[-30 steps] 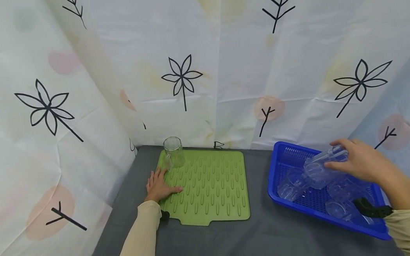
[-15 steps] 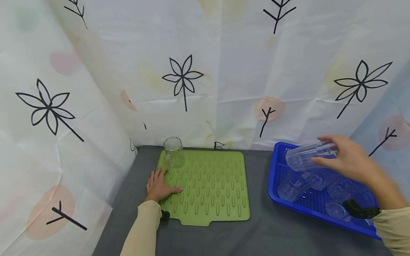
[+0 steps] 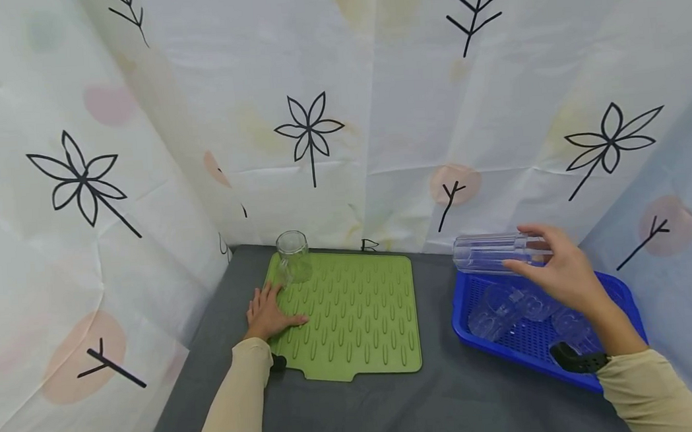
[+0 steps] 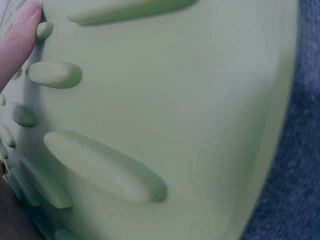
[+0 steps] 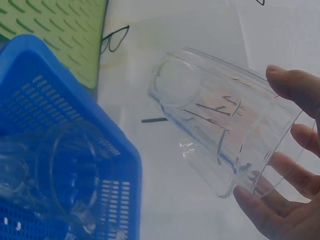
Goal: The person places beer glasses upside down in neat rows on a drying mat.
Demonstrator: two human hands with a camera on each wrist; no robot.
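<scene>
My right hand (image 3: 554,266) grips a clear glass mug (image 3: 485,254) near its rim, holding it on its side above the back left part of the blue basket (image 3: 458,321). In the right wrist view, thumb and fingers wrap the mug's (image 5: 200,105) open end, with its base pointing away. My left hand (image 3: 269,316) lies spread on the left side of a green ridged mat (image 3: 357,308). Just beyond its fingertips, another glass mug (image 3: 293,255) stands at the mat's back left corner. Only part of the left hand (image 4: 17,42) shows in the left wrist view.
Several clear glass mugs (image 3: 495,312) lie jumbled in the basket. The mat and basket sit apart on a grey tabletop (image 3: 417,410). A patterned white cloth (image 3: 377,141) hangs behind and at both sides.
My right hand has lifted the glass mug from among the others in the basket and moved it left, turning it nearly level. The left hand stays where it was on the mat.
</scene>
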